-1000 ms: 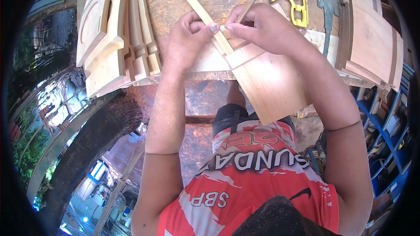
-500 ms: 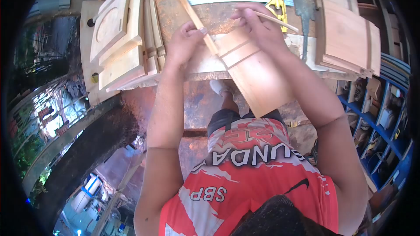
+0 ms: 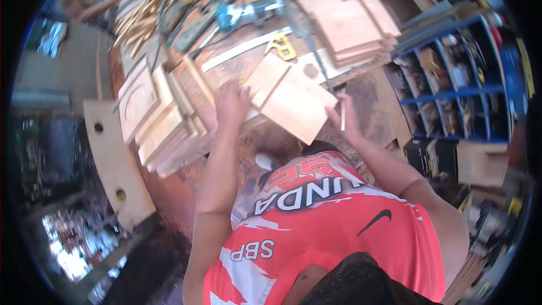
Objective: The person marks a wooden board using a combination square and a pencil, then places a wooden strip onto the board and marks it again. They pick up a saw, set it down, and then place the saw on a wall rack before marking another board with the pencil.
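Observation:
A flat wooden board (image 3: 299,101) with a groove across it lies tilted at the bench's front edge, its near corner sticking out toward my body. My left hand (image 3: 231,103) is closed at the board's left edge, its fingers somewhat blurred. At the board's right corner, my right hand (image 3: 348,120) holds a thin pencil (image 3: 342,117) and touches the board with its fingertips. A narrow wooden strip (image 3: 199,81) rests just beyond my left hand, beside the stacked pieces.
Stacked wooden pieces (image 3: 161,118) stand at the left, more boards (image 3: 347,25) at the right. Behind the board are a yellow tool (image 3: 280,47), a metal ruler (image 3: 243,49) and a teal power tool (image 3: 243,14). Blue shelving (image 3: 451,93) stands right. Another person's arm (image 3: 107,5) shows far left.
My left hand has let go of the wooden strip and come to the board's edge. My right hand has moved down to the board's near right corner. The view has turned.

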